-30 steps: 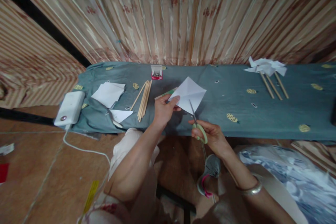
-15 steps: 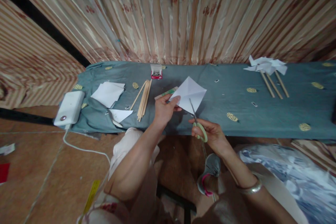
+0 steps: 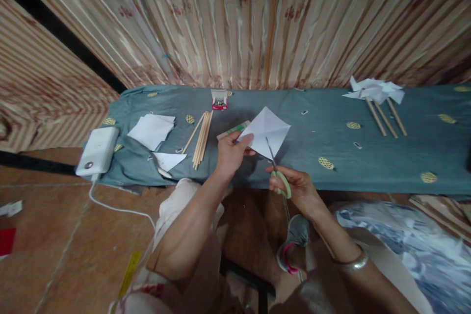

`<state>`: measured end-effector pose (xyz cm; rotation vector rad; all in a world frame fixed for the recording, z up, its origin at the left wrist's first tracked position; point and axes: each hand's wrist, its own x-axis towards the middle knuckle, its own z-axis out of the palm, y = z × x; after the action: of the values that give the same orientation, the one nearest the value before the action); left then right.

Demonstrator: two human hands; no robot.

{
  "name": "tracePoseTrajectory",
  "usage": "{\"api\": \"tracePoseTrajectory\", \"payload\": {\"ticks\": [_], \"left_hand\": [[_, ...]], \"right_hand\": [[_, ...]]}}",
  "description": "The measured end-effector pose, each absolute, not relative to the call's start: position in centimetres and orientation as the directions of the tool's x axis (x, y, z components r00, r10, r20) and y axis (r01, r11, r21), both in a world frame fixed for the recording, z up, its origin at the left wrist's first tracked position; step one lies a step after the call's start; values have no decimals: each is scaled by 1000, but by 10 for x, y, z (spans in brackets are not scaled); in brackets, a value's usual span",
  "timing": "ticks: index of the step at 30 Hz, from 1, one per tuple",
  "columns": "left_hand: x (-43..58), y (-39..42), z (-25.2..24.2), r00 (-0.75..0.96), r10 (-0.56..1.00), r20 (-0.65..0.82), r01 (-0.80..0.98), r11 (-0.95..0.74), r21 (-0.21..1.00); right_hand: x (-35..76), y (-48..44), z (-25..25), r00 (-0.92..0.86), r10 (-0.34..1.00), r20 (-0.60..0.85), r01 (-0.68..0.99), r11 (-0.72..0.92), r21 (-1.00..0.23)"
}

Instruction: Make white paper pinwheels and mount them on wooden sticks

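My left hand (image 3: 233,152) pinches the left corner of a square sheet of white paper (image 3: 268,126), which shows crease lines. In my right hand (image 3: 296,184) is a pair of scissors (image 3: 282,185) with light green handles. Its blades lie at the paper's lower corner, pointing toward the sheet's middle, and my fingers are through or around the handles. Part of a green and white packet (image 3: 235,129) shows behind my left hand.
Left on the cloth-covered table (image 3: 327,132) lie wooden sticks (image 3: 202,140), stacked white paper (image 3: 151,130), a paper scrap (image 3: 169,161) and an open red box (image 3: 220,100) of small metal pieces. A white power bank (image 3: 97,151) sits at the left end. Paper pinwheels (image 3: 375,90) on sticks lie right.
Almost nothing differs. The paper, scissors and both hands hold nearly the same place, and the view has shifted very slightly.
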<state>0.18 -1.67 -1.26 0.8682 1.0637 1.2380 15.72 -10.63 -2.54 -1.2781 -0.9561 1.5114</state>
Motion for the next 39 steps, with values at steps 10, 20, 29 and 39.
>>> {"api": "tracePoseTrajectory", "payload": {"ticks": [10, 20, 29, 39], "left_hand": [[3, -17, -13, 3, 987, -158, -302, 152, 941], [1, -16, -12, -25, 991, -129, -275, 117, 954], [-13, -9, -13, -100, 988, -121, -246, 93, 965], [-10, -17, -17, 194, 959, -204, 2, 208, 978]], "right_hand": [[156, -106, -23, -41, 959, -280, -157, -283, -946], [160, -108, -23, -151, 950, -272, -42, -281, -959], [198, -111, -11, -292, 899, -326, 75, -318, -945], [219, -89, -14, 315, 948, -45, 27, -57, -998]]}}
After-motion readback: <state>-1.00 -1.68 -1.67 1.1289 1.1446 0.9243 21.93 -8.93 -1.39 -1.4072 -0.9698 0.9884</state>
